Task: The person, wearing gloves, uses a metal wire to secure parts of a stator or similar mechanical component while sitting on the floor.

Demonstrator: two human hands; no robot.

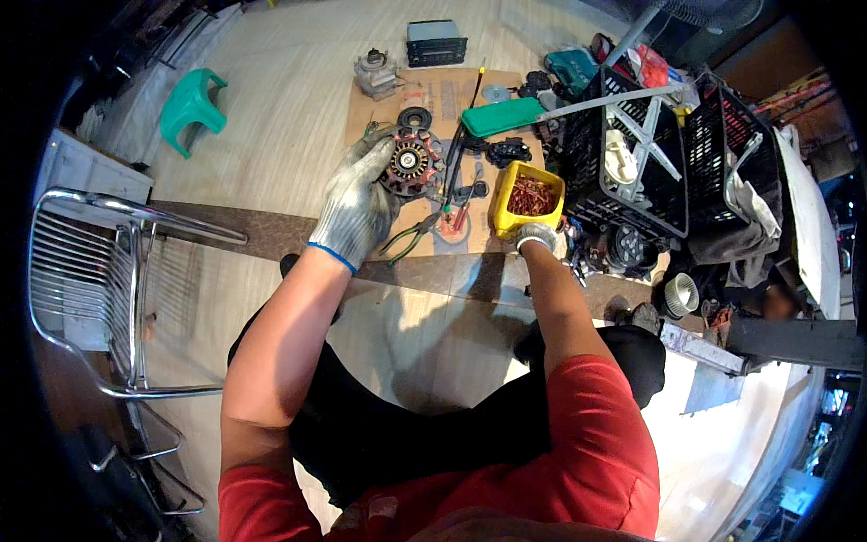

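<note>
My left hand (359, 200), in a pale work glove with a blue cuff edge, is closed around the left side of a round alternator part (411, 163). A ring of copper-coloured segments and a bright round centre face up on it. My gloved right hand (536, 237) is at the near right corner of a yellow container (503, 215). Its fingers are hidden, so whether it grips the container does not show. Copper-coloured pieces (533, 194) fill the container. Green-handled pliers (411, 240) lie just right of my left wrist.
Cardboard (361, 108) lies under the parts, with a dark ring (414, 118), a metal housing (376, 74) and a green lid (502, 116). Black crates (632, 203) stand at right. A car stereo (437, 43) is at the back; a green stool (193, 108) and metal chair (135, 298) are left.
</note>
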